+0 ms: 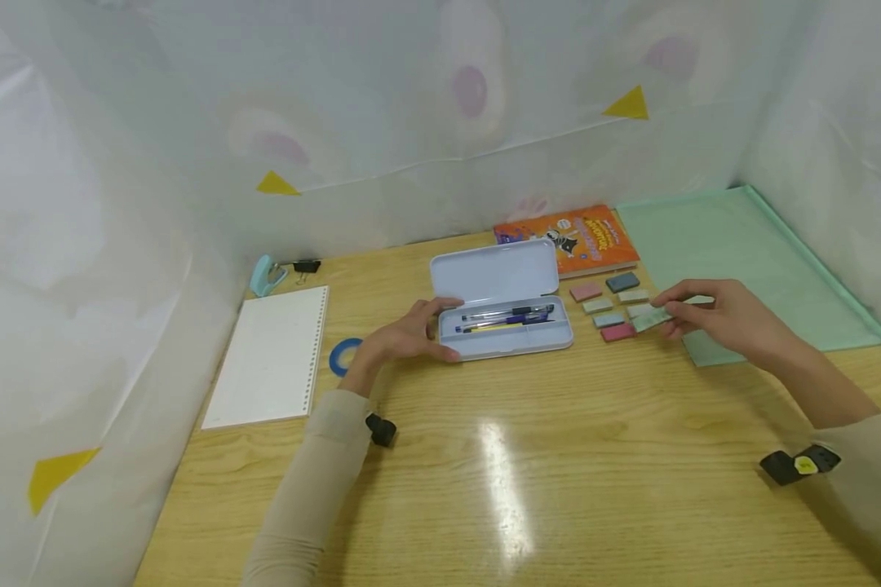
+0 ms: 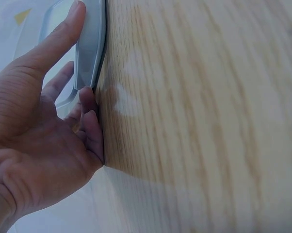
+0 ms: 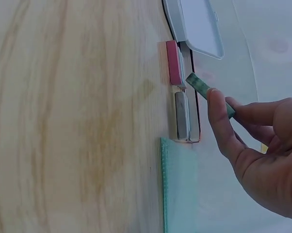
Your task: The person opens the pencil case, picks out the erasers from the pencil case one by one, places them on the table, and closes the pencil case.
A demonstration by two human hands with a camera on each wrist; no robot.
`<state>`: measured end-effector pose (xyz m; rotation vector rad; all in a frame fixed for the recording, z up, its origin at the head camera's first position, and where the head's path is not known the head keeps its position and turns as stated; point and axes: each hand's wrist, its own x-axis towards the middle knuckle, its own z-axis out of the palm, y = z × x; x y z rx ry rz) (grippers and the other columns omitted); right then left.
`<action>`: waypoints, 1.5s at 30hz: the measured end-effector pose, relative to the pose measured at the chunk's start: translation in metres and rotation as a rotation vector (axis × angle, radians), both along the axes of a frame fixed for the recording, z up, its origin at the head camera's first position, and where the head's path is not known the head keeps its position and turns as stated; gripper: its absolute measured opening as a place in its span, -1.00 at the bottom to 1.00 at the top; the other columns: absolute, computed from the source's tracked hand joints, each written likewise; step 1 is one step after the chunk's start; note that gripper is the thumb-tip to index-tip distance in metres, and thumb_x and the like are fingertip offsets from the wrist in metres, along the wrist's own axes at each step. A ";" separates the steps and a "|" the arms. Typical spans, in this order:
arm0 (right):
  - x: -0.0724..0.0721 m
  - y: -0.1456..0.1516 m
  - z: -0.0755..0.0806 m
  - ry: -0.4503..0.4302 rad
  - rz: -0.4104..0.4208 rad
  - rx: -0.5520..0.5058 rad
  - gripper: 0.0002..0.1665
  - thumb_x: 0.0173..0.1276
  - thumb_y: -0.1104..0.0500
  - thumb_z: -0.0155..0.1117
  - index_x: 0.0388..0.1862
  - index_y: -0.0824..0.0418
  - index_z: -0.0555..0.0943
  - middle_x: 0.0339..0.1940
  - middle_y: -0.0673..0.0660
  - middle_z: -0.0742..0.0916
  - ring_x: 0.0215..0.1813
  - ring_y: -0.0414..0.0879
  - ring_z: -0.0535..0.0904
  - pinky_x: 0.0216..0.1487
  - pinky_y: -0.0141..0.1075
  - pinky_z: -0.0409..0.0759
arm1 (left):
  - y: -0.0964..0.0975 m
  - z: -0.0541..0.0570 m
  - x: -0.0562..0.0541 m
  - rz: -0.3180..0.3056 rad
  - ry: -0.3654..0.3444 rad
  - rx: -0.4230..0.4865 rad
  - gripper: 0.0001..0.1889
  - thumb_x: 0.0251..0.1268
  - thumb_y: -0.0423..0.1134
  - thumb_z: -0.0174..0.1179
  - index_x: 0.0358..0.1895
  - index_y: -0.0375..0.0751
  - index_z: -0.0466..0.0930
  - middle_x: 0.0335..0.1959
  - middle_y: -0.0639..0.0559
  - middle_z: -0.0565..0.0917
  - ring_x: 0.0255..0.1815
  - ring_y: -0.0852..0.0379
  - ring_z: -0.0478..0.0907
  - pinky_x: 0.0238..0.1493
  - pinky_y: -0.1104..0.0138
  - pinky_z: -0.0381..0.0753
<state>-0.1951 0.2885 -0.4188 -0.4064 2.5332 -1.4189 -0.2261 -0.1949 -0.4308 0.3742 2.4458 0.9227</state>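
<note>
My left hand [image 1: 409,330] grips the left end of a pale blue pencil case [image 1: 506,352], thumb at its front corner and fingers at the back. The case lies open, lid [image 1: 493,271] tilted back, with several pens [image 1: 506,316] in its long compartment. In the left wrist view the thumb [image 2: 58,41] runs along the case's side. Between thumb and fingers my right hand [image 1: 719,314] pinches a green marbled eraser [image 3: 199,83], raised above the table. Just left of that hand, several coloured erasers lie in rows, among them a dark pink eraser [image 1: 617,333] and a dark grey-blue eraser [image 1: 622,282].
Behind the erasers is an orange book [image 1: 595,236], partly covered by the lid. A green translucent folder [image 1: 763,261] lies at the right. Leftward are blue tape [image 1: 335,359], a white spiral notebook [image 1: 264,359], a light blue stapler [image 1: 263,277] and a black binder clip [image 1: 307,267].
</note>
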 end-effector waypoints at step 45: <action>-0.010 0.022 0.002 -0.032 -0.062 0.122 -0.44 0.72 -0.05 -0.02 0.33 0.38 0.53 -0.01 -0.05 0.79 -0.15 -0.17 0.78 -0.12 -0.57 0.54 | 0.000 0.001 0.001 -0.001 -0.001 0.017 -0.03 0.14 0.11 0.55 0.59 0.40 0.16 0.52 -0.10 0.15 0.29 -0.12 0.29 0.37 -0.09 0.33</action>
